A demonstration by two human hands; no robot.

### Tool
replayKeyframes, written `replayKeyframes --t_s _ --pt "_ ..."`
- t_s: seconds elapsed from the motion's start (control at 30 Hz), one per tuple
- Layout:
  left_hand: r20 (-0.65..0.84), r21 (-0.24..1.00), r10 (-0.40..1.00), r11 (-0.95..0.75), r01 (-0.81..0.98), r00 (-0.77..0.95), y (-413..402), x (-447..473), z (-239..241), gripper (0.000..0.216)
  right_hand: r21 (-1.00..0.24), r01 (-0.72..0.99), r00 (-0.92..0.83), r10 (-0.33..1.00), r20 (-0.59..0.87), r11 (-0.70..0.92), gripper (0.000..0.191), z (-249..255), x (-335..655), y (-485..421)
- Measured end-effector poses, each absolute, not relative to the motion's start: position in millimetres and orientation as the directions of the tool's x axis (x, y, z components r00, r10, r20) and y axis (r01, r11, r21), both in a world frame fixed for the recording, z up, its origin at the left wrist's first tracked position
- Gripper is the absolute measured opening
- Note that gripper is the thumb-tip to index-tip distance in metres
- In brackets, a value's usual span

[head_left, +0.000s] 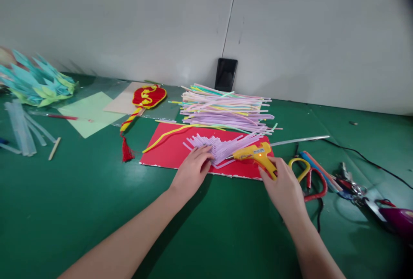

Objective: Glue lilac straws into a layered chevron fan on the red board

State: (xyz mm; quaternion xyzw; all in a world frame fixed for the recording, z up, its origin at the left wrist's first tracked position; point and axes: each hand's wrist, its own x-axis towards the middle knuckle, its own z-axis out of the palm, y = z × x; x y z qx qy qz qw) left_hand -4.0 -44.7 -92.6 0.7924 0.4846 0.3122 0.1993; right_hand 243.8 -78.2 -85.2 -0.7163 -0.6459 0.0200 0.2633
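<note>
A red board (164, 145) lies on the green table with a V-patterned piece of lilac pipe cleaners (222, 149) on it. My left hand (193, 166) rests on the left part of this piece, thumb and fingers closed at its edge; what sits under the fingertips is hidden. My right hand (284, 184) grips a yellow hot glue gun (254, 153), its nozzle pointing left at the lilac piece and a small light glowing on its side. A clear glue stick (301, 140) sticks out of the gun's back. One yellow pipe cleaner (166, 134) lies across the board's left side.
Behind the board is a pile of pastel pipe cleaners (226, 107), with a phone (226, 74) leaning on the wall. A red tasselled fan (150, 97) and paper sheets lie left, beyond glue sticks (22, 128). Scissors (318, 184), keys (356, 191) and a cable (364, 158) lie right.
</note>
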Motion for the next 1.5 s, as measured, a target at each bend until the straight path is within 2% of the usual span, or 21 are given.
replayKeyframes --t_s 0.77,1.27,1.5 --pt "0.315 0.623 0.888 -0.46 0.632 0.336 -44.1 -4.0 -94.3 0.016 -0.402 0.915 0.122 0.929 0.349 0.03 0.027 -87.1 240.0 -80.0" --pt "0.301 0.619 0.893 -0.45 0.644 0.335 -44.5 -4.3 -94.2 0.015 -0.429 0.903 0.165 0.938 0.306 -0.02 0.026 -84.5 243.5 -79.0" --pt "0.293 0.626 0.894 -0.447 0.639 0.339 -44.2 -4.5 -94.0 0.015 -0.421 0.902 0.226 0.935 0.274 -0.095 0.027 -83.2 247.7 -78.7"
